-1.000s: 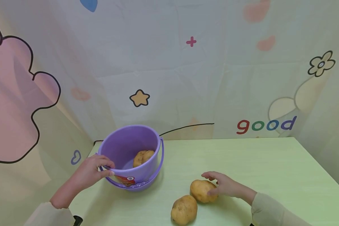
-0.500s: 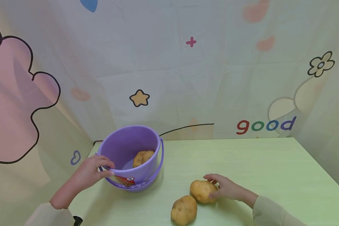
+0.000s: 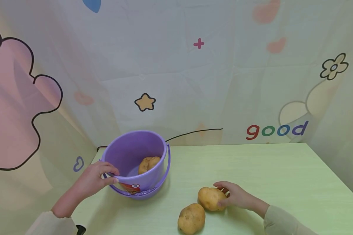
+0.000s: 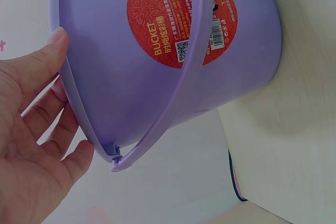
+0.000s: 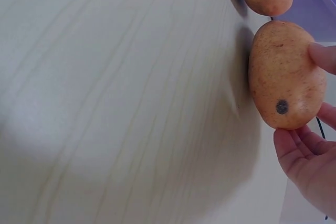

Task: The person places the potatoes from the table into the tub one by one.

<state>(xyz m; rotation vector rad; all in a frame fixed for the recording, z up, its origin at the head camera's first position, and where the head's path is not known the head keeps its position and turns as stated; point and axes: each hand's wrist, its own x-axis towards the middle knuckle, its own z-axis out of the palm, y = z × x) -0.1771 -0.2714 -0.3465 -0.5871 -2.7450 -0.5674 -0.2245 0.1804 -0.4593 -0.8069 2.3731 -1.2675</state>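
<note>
On the left of the head view stands a purple bucket, its carrying handle hanging down in front. My left hand grips the near-left rim, thumb outside and fingers over the edge. The left wrist view shows that hand at the rim beside the round red label. Potatoes lie inside the bucket. My right hand holds a potato from its right side, thumb and fingers around its end. In the right wrist view, this potato bears a dark round spot.
Another potato lies on the table just in front of the held one. The pale green table stretches to the right. Behind it hangs a printed curtain with a star, a flower and the word "good".
My right hand has moved slightly right and down, and its fingers have closed in on the potato's right end. The left hand and the bucket have stayed put.
</note>
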